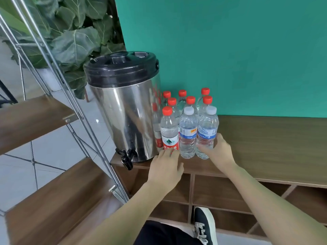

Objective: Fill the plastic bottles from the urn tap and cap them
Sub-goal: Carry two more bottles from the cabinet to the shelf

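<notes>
Bottles stood capped in a tight cluster just right of the steel urn, on the wooden shelf top. I saw the urn at the shelf's left end, its black tap jutting over the front edge.

My left hand reached forward from below, palm down, fingers straight and spread slightly, fingertips touching the foot of the red-labelled bottle nearest the urn. It gripped nothing.

My right hand came in from the right with the forearm stretched out, thumb and fingers curled round the base of the white-capped bottle farthest from the urn in the front row. Between those two stood another white-capped bottle, untouched. Behind them the red-capped ones crowded against the green wall.
</notes>
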A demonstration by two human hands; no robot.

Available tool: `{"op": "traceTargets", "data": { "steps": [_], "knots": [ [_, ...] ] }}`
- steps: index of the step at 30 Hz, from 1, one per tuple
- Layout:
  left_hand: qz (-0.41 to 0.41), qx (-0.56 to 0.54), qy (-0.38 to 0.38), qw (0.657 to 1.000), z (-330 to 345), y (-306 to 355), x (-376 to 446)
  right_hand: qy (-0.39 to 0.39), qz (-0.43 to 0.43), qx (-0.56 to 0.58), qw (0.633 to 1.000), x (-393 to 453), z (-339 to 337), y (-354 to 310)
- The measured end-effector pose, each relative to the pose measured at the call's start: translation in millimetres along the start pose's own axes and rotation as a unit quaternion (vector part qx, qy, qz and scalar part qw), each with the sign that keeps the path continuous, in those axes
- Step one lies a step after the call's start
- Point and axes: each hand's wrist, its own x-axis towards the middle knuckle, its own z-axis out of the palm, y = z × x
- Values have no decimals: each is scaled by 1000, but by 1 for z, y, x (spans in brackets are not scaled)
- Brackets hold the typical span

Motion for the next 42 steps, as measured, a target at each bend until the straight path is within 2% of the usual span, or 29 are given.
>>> {"op": "traceTargets", "data": {
  "steps": [10, 15, 22, 25, 28, 31, 34, 36, 38, 42],
  "knots": [
    [-115, -148, 68, 980, 0, 19, 39, -7, -48, -7, 999, -5, -19, 26],
    [-163, -262, 83, 948, 23, 35, 46, -5, -35, -12, 999, -9, -41, 39],
    [-187, -338, 135, 912, 40, 53, 42, 2, -25, -19, 999, -12, -44, 46],
    [-195, -317, 120, 920, 45, 47, 40, 0, -19, -27, 999, -13, -46, 51],
    [-195, -265, 96, 939, 47, 35, 36, 78, -44, -39, 995, -27, -45, 49],
    [-168, -197, 79, 963, 47, 23, 29, 174, -182, -64, 966, -51, -37, 38],
    [-132, -135, 53, 981, 47, 15, 22, 143, -259, -76, 952, -62, -17, 27],
    [-116, -107, 37, 987, 44, 10, 16, 92, -242, -77, 963, -57, 1, 18],
    [-110, -82, 29, 990, 40, 5, 10, 49, -184, -69, 979, -46, 19, 10],
    [-101, -44, 19, 994, 27, -6, 2, 23, -69, -39, 997, -20, 46, -6]
  ]
}}
